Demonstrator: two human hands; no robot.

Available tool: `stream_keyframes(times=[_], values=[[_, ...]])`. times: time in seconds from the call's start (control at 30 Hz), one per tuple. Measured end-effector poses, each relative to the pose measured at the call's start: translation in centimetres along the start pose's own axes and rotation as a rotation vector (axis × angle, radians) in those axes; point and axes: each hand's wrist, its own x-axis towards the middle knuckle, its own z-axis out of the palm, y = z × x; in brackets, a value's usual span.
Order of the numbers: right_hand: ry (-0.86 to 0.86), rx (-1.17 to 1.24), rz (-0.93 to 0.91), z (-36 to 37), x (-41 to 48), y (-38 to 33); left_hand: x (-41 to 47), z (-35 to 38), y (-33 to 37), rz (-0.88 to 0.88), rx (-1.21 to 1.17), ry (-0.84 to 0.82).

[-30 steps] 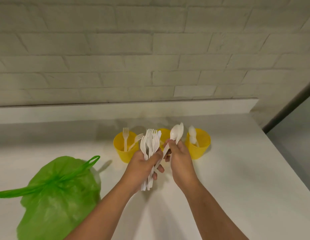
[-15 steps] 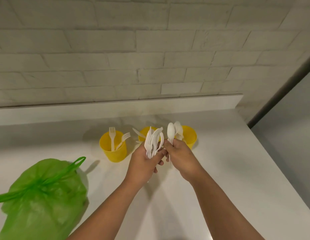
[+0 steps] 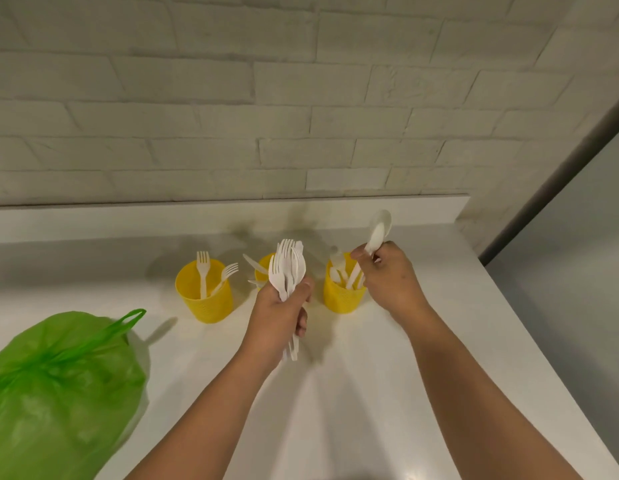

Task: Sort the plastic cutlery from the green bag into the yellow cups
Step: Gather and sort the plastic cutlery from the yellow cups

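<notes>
**Holding a spoon over the right cup**

The right hand (image 3: 387, 282) pinches one white spoon (image 3: 379, 233) by its handle, fingers curled round it. The spoon's long axis is tilted: bowl up and to the far right, handle end down and left, aimed into the mouth of the right cup (image 3: 341, 299), just below the hand. This hand is the nearer one to that cup, which already holds white pieces.

The left hand (image 3: 280, 317) grips a bundle of cutlery (image 3: 287, 268) upright, forks showing at the top, in front of the middle cup (image 3: 263, 268). The left cup (image 3: 205, 299) holds two forks. The green bag (image 3: 58, 386) lies on the counter (image 3: 439, 341), near left, well apart from both hands.
</notes>
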Motion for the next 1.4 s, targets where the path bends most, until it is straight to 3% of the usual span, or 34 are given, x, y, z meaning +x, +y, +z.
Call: stream_keyframes(times=[0.23,0.5,0.6,0.77,0.9,0.97,1.13,1.27,1.4], values=[[0.183,-0.103,-0.049,0.3,2.2,1.3,0.6,0.5,0.3,-0.044,-0.046,-0.008],[-0.035,-0.258,0.041,2.0,3.2,3.4,0.5,0.9,0.6,-0.099,-0.113,-0.106],[0.008,-0.327,0.043,2.2,2.1,2.9,0.5,0.6,0.7,-0.141,-0.225,-0.148],[0.211,-0.045,-0.155,2.8,-2.5,-0.1,0.3,0.2,0.5,-0.190,-0.337,-0.232],[-0.067,0.188,-0.153,3.1,-4.5,-2.2,0.1,0.5,0.3,-0.216,-0.400,-0.259],[-0.156,0.164,-0.166,3.5,-4.9,-2.4,-0.2,0.7,0.3,-0.215,-0.366,-0.242],[-0.188,0.140,-0.089,3.9,-5.0,-2.1,-1.1,0.5,0.3,-0.201,-0.278,-0.242],[-0.295,0.377,-0.043,3.6,-5.3,-2.7,-1.7,-0.1,0.7,-0.189,-0.244,-0.247],[-0.263,0.646,0.053,3.2,-5.5,-3.3,-2.0,-0.7,1.1,-0.186,-0.299,-0.267]])
